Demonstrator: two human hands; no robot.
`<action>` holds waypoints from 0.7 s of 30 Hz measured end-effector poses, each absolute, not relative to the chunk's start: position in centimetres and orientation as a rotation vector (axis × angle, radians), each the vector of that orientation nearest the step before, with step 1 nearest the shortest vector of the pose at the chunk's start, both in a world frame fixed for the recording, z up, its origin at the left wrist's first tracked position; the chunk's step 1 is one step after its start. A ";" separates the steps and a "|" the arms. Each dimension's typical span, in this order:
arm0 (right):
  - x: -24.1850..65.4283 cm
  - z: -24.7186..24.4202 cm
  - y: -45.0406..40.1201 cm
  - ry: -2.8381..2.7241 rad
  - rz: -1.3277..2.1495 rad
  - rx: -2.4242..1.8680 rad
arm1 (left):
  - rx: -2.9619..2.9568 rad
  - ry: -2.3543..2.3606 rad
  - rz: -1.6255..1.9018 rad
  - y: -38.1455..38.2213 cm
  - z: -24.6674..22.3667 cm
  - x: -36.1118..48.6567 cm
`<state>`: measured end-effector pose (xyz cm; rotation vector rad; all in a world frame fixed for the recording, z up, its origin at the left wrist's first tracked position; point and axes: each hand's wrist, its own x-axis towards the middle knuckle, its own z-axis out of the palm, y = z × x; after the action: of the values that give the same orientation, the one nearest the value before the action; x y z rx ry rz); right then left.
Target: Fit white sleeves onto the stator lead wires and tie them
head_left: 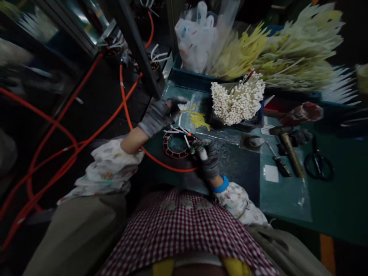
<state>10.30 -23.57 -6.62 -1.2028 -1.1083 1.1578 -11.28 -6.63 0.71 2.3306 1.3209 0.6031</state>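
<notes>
While the ring of dark metal and orange windings [176, 155] lay on the green tabletop [339, 207], close in front of the person, the right hand [211, 159], in a grey glove, was at its right edge; the fingers were curled closed round a small tool [202, 154] with a pale, rounded end, though blur hid its exact shape. The left hand [156, 117], also gloved in grey, hovered over the far left side of the ring; its fingers were loosely parted and half bent, with nothing clearly held in them, and the tips were near the white tubes [186, 141] that stuck up from the ring.

A red hose [172, 169] curved past the near side of the ring and ended by the right hand; just beyond the ring lay a few loose yellow strips [199, 120]. Farther back, a thick bundle of white-tipped sticks [237, 100] stood in a dark blue box [260, 115]; behind it were a clear bag of white pieces [195, 44] and a heap of yellow sheets [244, 53]. Toward the right lay a brush [283, 166], a hammer [291, 153] with a worn handle and black-handled scissors [319, 165]; a small white square [271, 173] was near the brush.
</notes>
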 end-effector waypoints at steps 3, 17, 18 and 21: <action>11.6 -6.8 -23.2 -1.136 1.060 -1.317 | 2.403 1.273 0.750 -13.6 0.1 -14.0; 10.3 -6.5 -23.5 -1.012 1.039 -1.393 | 2.908 0.732 0.851 -18.6 -1.8 -15.9; 10.2 -6.4 -23.5 -1.002 1.029 -1.389 | 2.883 0.728 0.857 -18.6 -1.7 -15.9; 10.0 -6.0 -23.5 -0.994 0.998 -1.389 | 2.851 0.747 0.874 -19.5 -2.2 -15.6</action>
<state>10.04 -23.54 -6.00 -1.3894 -0.9941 0.9975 -15.62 -19.46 -2.21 2.8509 0.7471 0.8744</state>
